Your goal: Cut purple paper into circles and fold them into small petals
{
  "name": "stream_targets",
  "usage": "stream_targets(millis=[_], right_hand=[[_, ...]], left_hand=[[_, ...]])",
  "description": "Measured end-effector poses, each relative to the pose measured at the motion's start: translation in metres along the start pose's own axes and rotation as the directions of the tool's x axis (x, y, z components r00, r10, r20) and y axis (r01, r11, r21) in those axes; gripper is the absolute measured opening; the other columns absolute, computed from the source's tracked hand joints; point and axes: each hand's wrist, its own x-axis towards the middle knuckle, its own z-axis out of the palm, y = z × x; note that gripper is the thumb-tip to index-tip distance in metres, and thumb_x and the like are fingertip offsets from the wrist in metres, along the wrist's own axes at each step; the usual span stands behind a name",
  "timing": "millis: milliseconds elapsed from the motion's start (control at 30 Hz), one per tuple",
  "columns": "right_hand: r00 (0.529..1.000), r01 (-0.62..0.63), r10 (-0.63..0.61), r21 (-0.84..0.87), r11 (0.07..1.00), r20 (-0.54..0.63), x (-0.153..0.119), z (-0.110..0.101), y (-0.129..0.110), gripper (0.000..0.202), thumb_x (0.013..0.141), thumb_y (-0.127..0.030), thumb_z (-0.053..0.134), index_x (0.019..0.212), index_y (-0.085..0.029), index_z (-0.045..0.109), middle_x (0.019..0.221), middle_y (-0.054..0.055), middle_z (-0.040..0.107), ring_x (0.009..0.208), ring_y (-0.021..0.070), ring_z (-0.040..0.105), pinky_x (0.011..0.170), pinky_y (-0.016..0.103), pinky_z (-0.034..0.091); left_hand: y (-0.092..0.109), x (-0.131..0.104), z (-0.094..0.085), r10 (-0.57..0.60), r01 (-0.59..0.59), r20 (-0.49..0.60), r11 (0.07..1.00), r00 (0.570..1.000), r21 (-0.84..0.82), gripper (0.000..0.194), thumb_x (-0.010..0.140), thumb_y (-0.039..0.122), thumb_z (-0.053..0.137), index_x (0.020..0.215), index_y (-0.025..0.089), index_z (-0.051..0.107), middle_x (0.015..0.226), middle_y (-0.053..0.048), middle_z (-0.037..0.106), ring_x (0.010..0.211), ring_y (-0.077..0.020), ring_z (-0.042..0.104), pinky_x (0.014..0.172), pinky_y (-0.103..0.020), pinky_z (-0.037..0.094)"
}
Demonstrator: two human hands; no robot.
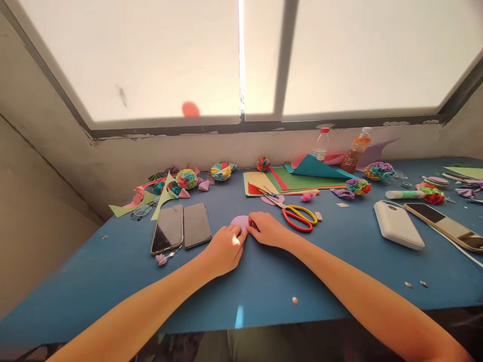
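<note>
A round piece of purple paper (240, 220) lies on the blue table (264, 286) in front of me. My left hand (226, 249) rests over its lower left part, fingers bent together on the paper. From the right, my right hand (267, 229) pinches the paper's right edge between thumb and fingers. The fingertips of both hands nearly meet, and they hide the lower part of the paper. Just beyond my right hand are scissors with red and yellow handles (302, 216), lying partly over another pinkish round paper (272, 200).
Two phones (167, 229) (197, 224) lie left of my hands. Coloured paper sheets (302, 180), paper flowers (221, 171) and two bottles (320, 146) (355, 150) stand along the back. A white power bank (399, 224) and another phone (445, 225) are at the right.
</note>
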Motion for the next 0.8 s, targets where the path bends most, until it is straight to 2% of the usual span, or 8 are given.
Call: stream_targets(millis=[100, 267, 400, 533, 600, 700, 733, 800], right_hand=[[1.0, -0.011, 0.011, -0.017, 1.0, 0.018, -0.001, 0.001, -0.001, 0.007, 0.085, -0.022, 0.051, 0.087, -0.016, 0.054, 0.082, 0.006, 0.061, 0.075, 0.0174, 0.053, 0.069, 0.029, 0.036], [0.997, -0.05, 0.049, 0.008, 0.999, 0.063, 0.0, -0.001, 0.0, 0.012, 0.082, -0.01, 0.046, 0.088, -0.017, 0.054, 0.085, 0.007, 0.061, 0.078, 0.0182, 0.053, 0.068, 0.028, 0.036], [0.995, -0.042, 0.037, 0.051, 0.998, 0.097, -0.001, -0.004, 0.002, 0.021, 0.082, -0.004, 0.04, 0.09, -0.018, 0.054, 0.087, 0.006, 0.061, 0.08, 0.0175, 0.054, 0.07, 0.028, 0.038], [0.999, -0.007, 0.003, 0.087, 0.996, 0.052, -0.002, -0.001, 0.006, 0.018, 0.089, -0.024, 0.044, 0.101, -0.018, 0.056, 0.085, 0.006, 0.062, 0.077, 0.0178, 0.054, 0.071, 0.03, 0.04], [0.999, 0.035, -0.038, 0.09, 0.995, 0.028, -0.001, 0.002, 0.008, 0.025, 0.084, -0.034, 0.054, 0.102, -0.017, 0.057, 0.084, 0.006, 0.061, 0.075, 0.0176, 0.054, 0.069, 0.03, 0.041], [0.989, 0.149, -0.149, 0.101, 0.984, -0.003, -0.001, 0.003, 0.008, 0.01, 0.081, -0.021, 0.058, 0.089, -0.016, 0.06, 0.085, 0.005, 0.061, 0.074, 0.0152, 0.055, 0.068, 0.027, 0.042], [0.98, 0.2, -0.198, 0.091, 0.976, -0.023, -0.001, 0.001, 0.008, 0.006, 0.081, -0.016, 0.056, 0.085, -0.016, 0.06, 0.084, 0.005, 0.062, 0.075, 0.0148, 0.056, 0.068, 0.027, 0.042], [0.945, 0.317, -0.314, 0.029, 0.948, -0.09, -0.002, -0.005, 0.005, 0.013, 0.084, -0.01, 0.052, 0.08, -0.017, 0.062, 0.084, 0.005, 0.066, 0.081, 0.0155, 0.058, 0.073, 0.028, 0.041]], left_hand=[[0.002, 0.001, -0.003, -0.029, 0.029, 0.026, 1.0, 0.999, 0.006, 0.035, 0.082, 0.013, 0.039, 0.112, 0.012, 0.058, 0.095, -0.013, 0.059, 0.084, -0.0234, 0.054, 0.067, -0.036, 0.043], [0.006, 0.001, -0.012, -0.094, 0.084, 0.099, 0.991, 0.991, 0.101, 0.02, 0.076, 0.012, 0.044, 0.075, 0.011, 0.065, 0.09, -0.017, 0.058, 0.085, -0.0251, 0.052, 0.064, -0.037, 0.04], [0.008, 0.001, -0.016, -0.13, 0.119, 0.123, 0.988, 0.984, 0.099, 0.019, 0.073, 0.008, 0.045, 0.068, 0.01, 0.064, 0.093, -0.018, 0.059, 0.085, -0.0248, 0.052, 0.063, -0.036, 0.041], [0.003, 0.001, -0.014, -0.185, 0.182, 0.041, 0.981, 0.982, 0.07, 0.021, 0.077, 0.011, 0.043, 0.08, 0.01, 0.064, 0.097, -0.017, 0.059, 0.092, -0.0273, 0.053, 0.072, -0.04, 0.044], [-0.002, 0.001, -0.011, -0.209, 0.208, 0.024, 0.978, 0.978, 0.026, 0.023, 0.079, 0.013, 0.042, 0.089, 0.01, 0.062, 0.099, -0.016, 0.059, 0.095, -0.0278, 0.053, 0.075, -0.041, 0.045], [-0.009, 0.001, -0.005, -0.229, 0.23, 0.022, 0.961, 0.973, -0.152, 0.029, 0.078, 0.01, 0.042, 0.102, 0.012, 0.058, 0.103, -0.014, 0.059, 0.098, -0.025, 0.054, 0.081, -0.04, 0.046], [-0.011, 0.001, -0.004, -0.259, 0.25, -0.003, 0.936, 0.966, -0.247, 0.033, 0.078, 0.009, 0.041, 0.107, 0.012, 0.056, 0.107, -0.014, 0.058, 0.102, -0.0241, 0.053, 0.085, -0.039, 0.046], [-0.015, 0.002, -0.002, -0.373, 0.299, -0.073, 0.832, 0.925, -0.468, 0.037, 0.08, 0.012, 0.042, 0.116, 0.014, 0.051, 0.118, -0.014, 0.054, 0.114, -0.0236, 0.048, 0.094, -0.04, 0.042]])
